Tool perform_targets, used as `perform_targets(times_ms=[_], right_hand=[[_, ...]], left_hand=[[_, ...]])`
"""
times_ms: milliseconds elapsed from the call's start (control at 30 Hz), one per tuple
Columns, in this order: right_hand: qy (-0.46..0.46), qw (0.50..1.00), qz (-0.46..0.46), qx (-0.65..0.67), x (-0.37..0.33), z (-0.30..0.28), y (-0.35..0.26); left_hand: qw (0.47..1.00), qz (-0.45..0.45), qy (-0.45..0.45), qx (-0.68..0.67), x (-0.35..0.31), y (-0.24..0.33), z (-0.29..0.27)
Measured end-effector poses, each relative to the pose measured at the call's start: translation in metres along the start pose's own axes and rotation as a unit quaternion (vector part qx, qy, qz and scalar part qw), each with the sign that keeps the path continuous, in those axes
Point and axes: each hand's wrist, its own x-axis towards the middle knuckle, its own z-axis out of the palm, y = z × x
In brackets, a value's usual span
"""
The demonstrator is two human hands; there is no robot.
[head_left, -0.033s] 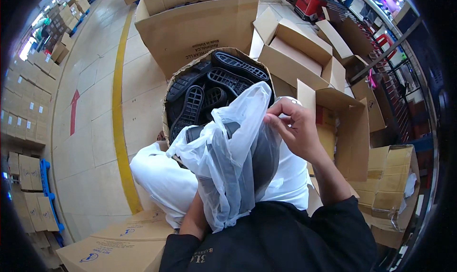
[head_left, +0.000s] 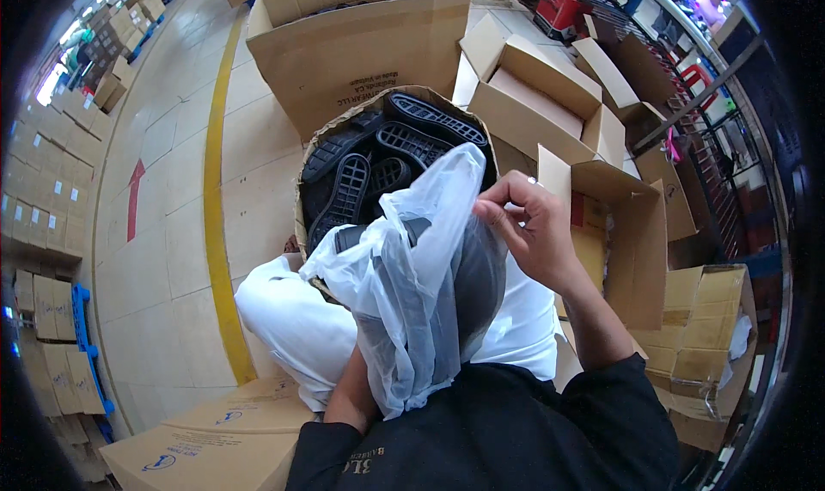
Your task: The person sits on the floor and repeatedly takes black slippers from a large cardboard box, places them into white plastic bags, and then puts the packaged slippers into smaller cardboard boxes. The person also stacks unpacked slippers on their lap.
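A translucent white plastic bag (head_left: 408, 302) bunches up over my lap, with dark rubbery pieces showing through it. My right hand (head_left: 534, 231) pinches the bag's upper right edge between thumb and forefinger. On the other side, my left forearm (head_left: 351, 396) runs up behind the bag, which hides that hand and its fingers. Just beyond the bag stands an open carton (head_left: 302, 220) filled with black shoe soles (head_left: 351, 186). Several show their gridded undersides.
A large open cardboard box (head_left: 361, 57) stands behind the soles. More open boxes (head_left: 546, 96) crowd the right side. A closed carton (head_left: 206, 444) sits at my lower left. Left of me, a yellow floor line (head_left: 215, 190) runs past stacked cartons (head_left: 51, 177).
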Motion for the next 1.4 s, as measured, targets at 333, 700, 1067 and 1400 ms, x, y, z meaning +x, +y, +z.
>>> perform_targets(times_ms=[333, 700, 1067, 1400], right_hand=[[0.186, 0.977, -0.100, 0.018, 0.052, 0.022, -0.013], [0.272, 0.875, -0.374, -0.141, 0.040, -0.008, -0.013], [-0.132, 0.937, -0.309, -0.094, -0.007, 0.036, -0.003], [0.127, 0.979, -0.145, 0.060, 0.058, 0.012, -0.001]], left_hand=[[0.999, 0.053, 0.004, 0.006, -0.017, 0.028, -0.005], [0.990, 0.136, 0.025, -0.014, -0.027, 0.065, -0.015], [0.989, 0.146, 0.031, -0.006, -0.019, 0.074, -0.018], [0.988, 0.149, 0.022, -0.028, -0.006, 0.070, -0.019]])
